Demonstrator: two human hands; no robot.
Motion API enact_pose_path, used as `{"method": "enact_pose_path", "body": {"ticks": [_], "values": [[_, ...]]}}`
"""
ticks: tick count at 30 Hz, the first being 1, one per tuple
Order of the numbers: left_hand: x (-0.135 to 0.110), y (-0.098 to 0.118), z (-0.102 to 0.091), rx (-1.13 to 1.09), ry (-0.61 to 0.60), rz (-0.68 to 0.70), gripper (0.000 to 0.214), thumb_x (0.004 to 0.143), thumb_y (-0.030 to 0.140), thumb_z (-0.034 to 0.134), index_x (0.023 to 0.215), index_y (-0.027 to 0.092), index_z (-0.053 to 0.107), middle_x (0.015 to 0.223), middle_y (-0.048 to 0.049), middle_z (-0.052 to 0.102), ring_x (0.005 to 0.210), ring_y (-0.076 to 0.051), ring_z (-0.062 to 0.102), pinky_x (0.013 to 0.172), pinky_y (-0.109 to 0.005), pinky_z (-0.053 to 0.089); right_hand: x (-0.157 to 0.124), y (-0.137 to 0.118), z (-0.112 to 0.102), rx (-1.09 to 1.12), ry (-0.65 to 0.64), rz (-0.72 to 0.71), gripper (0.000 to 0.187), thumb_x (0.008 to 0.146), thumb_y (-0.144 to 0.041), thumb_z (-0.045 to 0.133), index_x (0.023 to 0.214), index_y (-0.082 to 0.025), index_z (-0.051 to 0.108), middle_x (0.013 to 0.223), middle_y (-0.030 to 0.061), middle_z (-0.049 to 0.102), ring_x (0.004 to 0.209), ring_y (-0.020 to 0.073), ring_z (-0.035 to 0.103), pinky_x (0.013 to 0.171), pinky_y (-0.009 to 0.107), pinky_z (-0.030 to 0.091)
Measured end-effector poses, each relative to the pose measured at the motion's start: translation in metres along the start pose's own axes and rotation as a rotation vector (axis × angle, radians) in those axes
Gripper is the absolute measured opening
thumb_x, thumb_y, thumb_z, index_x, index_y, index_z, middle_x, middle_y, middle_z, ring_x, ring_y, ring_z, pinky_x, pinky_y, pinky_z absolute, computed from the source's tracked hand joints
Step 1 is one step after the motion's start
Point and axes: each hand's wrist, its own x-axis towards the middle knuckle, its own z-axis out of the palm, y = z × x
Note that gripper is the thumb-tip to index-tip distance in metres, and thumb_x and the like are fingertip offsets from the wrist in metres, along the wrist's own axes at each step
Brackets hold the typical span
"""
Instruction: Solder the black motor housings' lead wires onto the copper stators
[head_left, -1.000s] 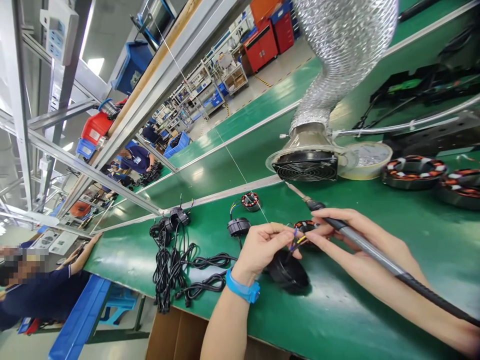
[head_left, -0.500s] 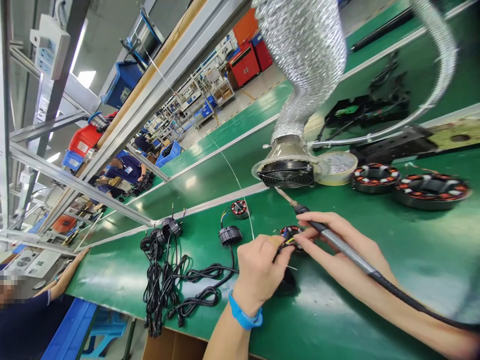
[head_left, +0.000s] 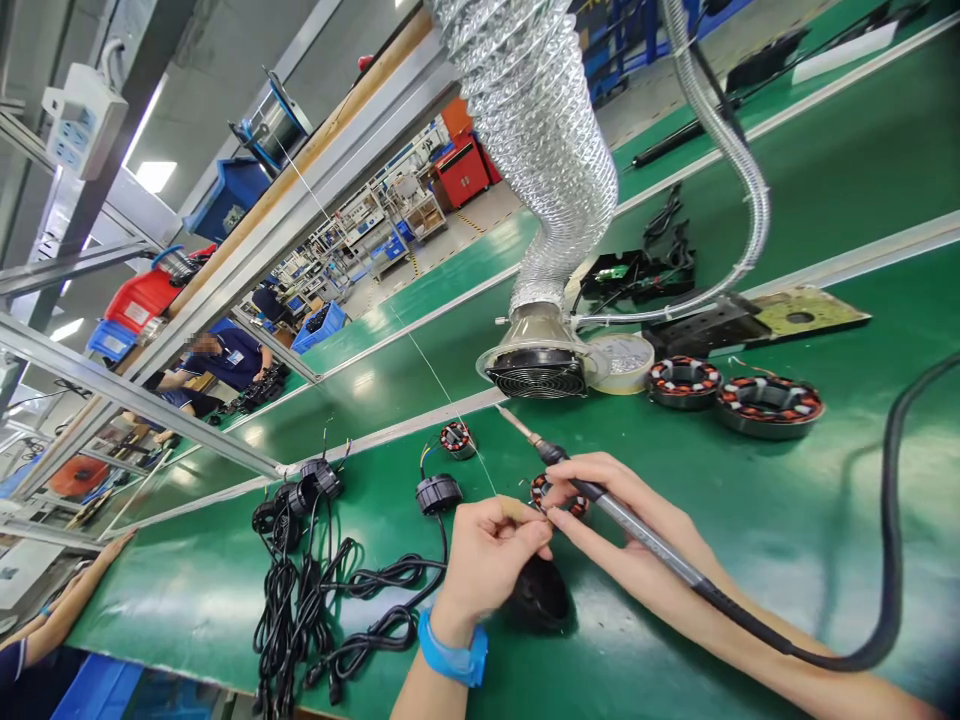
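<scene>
My right hand (head_left: pixel 637 510) is closed round a soldering iron (head_left: pixel 630 520), its tip pointing up and left towards the fume fan. Its thumb and fingertips also touch a small stator (head_left: pixel 561 492) with red-orange windings. My left hand (head_left: pixel 487 550), with a blue wristband (head_left: pixel 452 645), pinches close beside that stator. A thin solder wire (head_left: pixel 427 365) runs down into its fingers; whatever else they pinch is hidden. Just below the fingers a rounded black part (head_left: pixel 541 598) lies on the green bench.
A fume fan (head_left: pixel 536 370) with a foil duct (head_left: pixel 547 150) stands ahead. Right of it are a solder-coloured roll (head_left: pixel 624 362) and two larger stators (head_left: pixel 769 405). Black housings with bundled cables (head_left: pixel 292 600) lie left. A person's arm (head_left: pixel 82 600) rests on the bench's far left.
The view has shifted, so the bench things sit further left. My hands remain together at the small stator; the yellow and black leads between them are now hidden. The rounded black part shows more.
</scene>
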Motion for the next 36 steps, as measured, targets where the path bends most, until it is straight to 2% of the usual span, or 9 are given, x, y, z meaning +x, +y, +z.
{"method": "enact_pose_path", "body": {"ticks": [3, 8, 17, 20, 24, 28, 30, 33, 36], "values": [[0.003, 0.002, -0.001, -0.165, -0.023, -0.051, 0.059, 0.070, 0.066, 0.095, 0.080, 0.011, 0.076, 0.063, -0.0064, 0.070, 0.058, -0.012, 0.059, 0.063, -0.024, 0.045, -0.003, 0.004, 0.001, 0.027, 0.005, 0.055, 0.021, 0.095, -0.037, 0.075, 0.114, -0.030, 0.072, 0.095, 0.0009, 0.073, 0.082, 0.0164, 0.076, 0.080, 0.029, 0.064], [0.007, 0.001, 0.002, -0.252, 0.028, -0.086, 0.060, 0.062, 0.062, 0.101, 0.080, 0.010, 0.078, 0.062, -0.0049, 0.069, 0.057, -0.011, 0.059, 0.064, -0.025, 0.046, -0.009, 0.014, 0.005, 0.006, 0.081, 0.157, 0.028, 0.093, -0.045, 0.078, 0.115, -0.029, 0.072, 0.091, 0.0003, 0.074, 0.082, 0.0180, 0.077, 0.081, 0.031, 0.066], [0.007, 0.007, 0.007, -0.298, 0.059, -0.149, 0.062, 0.058, 0.061, 0.101, 0.083, 0.010, 0.076, 0.059, -0.0031, 0.066, 0.055, -0.011, 0.055, 0.062, -0.025, 0.042, -0.015, 0.017, 0.006, -0.149, 0.142, 0.132, 0.035, 0.095, -0.054, 0.075, 0.120, -0.029, 0.072, 0.102, 0.0025, 0.076, 0.089, 0.0203, 0.078, 0.087, 0.034, 0.064], [0.008, 0.006, 0.006, -0.285, 0.012, -0.193, 0.052, 0.062, 0.053, 0.098, 0.080, 0.012, 0.072, 0.057, -0.0008, 0.062, 0.054, -0.010, 0.052, 0.061, -0.025, 0.039, -0.016, 0.015, 0.007, -0.199, 0.098, 0.027, 0.028, 0.099, -0.045, 0.073, 0.122, -0.030, 0.071, 0.104, 0.0026, 0.075, 0.094, 0.0190, 0.078, 0.088, 0.032, 0.064], [0.010, -0.007, 0.006, -0.230, -0.171, -0.285, 0.033, 0.057, 0.033, 0.090, 0.072, 0.013, 0.069, 0.061, -0.0006, 0.063, 0.052, -0.009, 0.051, 0.058, -0.025, 0.037, -0.023, 0.012, 0.010, -0.232, -0.017, -0.140, 0.027, 0.098, -0.040, 0.075, 0.123, -0.031, 0.072, 0.119, 0.0053, 0.073, 0.106, 0.0186, 0.076, 0.089, 0.028, 0.064], [0.010, -0.013, 0.008, -0.185, -0.264, -0.273, 0.019, 0.056, 0.024, 0.079, 0.068, 0.014, 0.069, 0.060, 0.0010, 0.062, 0.056, -0.010, 0.051, 0.060, -0.026, 0.038, -0.034, 0.014, 0.018, -0.187, -0.131, -0.088, 0.019, 0.107, -0.038, 0.059, 0.117, -0.030, 0.074, 0.120, 0.0070, 0.072, 0.105, 0.0172, 0.075, 0.088, 0.026, 0.063], [0.009, -0.008, 0.008, -0.147, -0.287, -0.282, 0.020, 0.058, 0.028, 0.080, 0.063, 0.015, 0.065, 0.057, 0.0013, 0.060, 0.057, -0.010, 0.050, 0.061, -0.026, 0.037, -0.037, 0.019, 0.020, -0.172, -0.114, -0.073, 0.024, 0.109, -0.039, 0.054, 0.116, -0.031, 0.075, 0.117, 0.0069, 0.072, 0.104, 0.0171, 0.075, 0.088, 0.025, 0.063], [0.008, 0.003, 0.006, -0.115, -0.331, -0.318, 0.038, 0.061, 0.043, 0.089, 0.060, 0.016, 0.062, 0.055, 0.0009, 0.059, 0.056, -0.009, 0.047, 0.061, -0.027, 0.034, -0.034, 0.027, 0.017, -0.184, -0.067, -0.053, 0.027, 0.108, -0.046, 0.055, 0.120, -0.033, 0.076, 0.120, 0.0066, 0.072, 0.101, 0.0172, 0.076, 0.085, 0.025, 0.063], [0.007, 0.008, 0.003, -0.133, -0.314, -0.334, 0.053, 0.059, 0.057, 0.094, 0.066, 0.016, 0.062, 0.056, 0.0015, 0.059, 0.053, -0.007, 0.043, 0.057, -0.027, 0.027, -0.026, 0.029, 0.010, -0.162, -0.107, -0.009, 0.028, 0.105, -0.050, 0.059, 0.119, -0.033, 0.076, 0.116, 0.0070, 0.073, 0.098, 0.0183, 0.076, 0.085, 0.028, 0.063]]}}
